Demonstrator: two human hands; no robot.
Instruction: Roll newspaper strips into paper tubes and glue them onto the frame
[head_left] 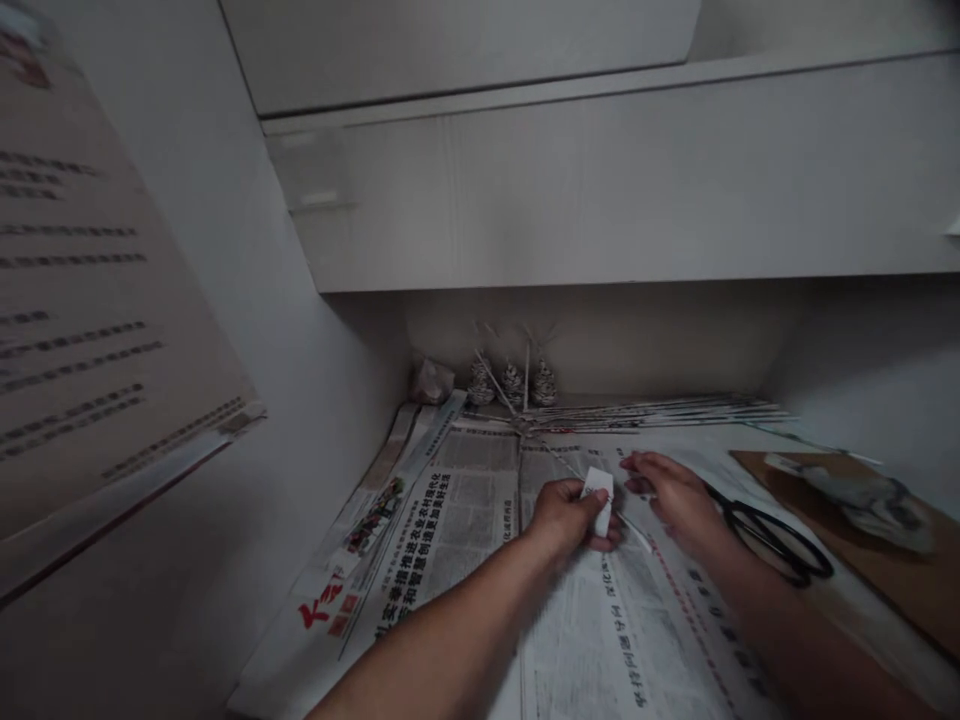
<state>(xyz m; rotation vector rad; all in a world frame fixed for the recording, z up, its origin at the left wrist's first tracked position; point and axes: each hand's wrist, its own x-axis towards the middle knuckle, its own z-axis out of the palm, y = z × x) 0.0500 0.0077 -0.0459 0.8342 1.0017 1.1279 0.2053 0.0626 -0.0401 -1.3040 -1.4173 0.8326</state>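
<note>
My left hand [566, 515] is closed on a small white rectangular piece [599, 500], with the thumb pressed on its face. A thin rolled-paper stick [559, 458] runs into this hand from a crossing of several such sticks [523, 426], and a pale strip end [636, 530] shows beyond the fingers. Just to the right, apart from the white piece, is my right hand [671, 490], its fingers curled together; what they hold, if anything, is too small to make out. Black-handled scissors [780, 540] lie beside the right wrist, their blades partly hidden by it.
Newspaper sheets [480, 500] cover the tabletop. Along the back lie many paper sticks [675, 410], near several coiled cone-shaped pieces [512, 383] and a crumpled bag [431, 382]. A brown board [817, 475] with a crumpled plastic bundle [870, 500] is at right. A white cabinet [600, 190] overhangs.
</note>
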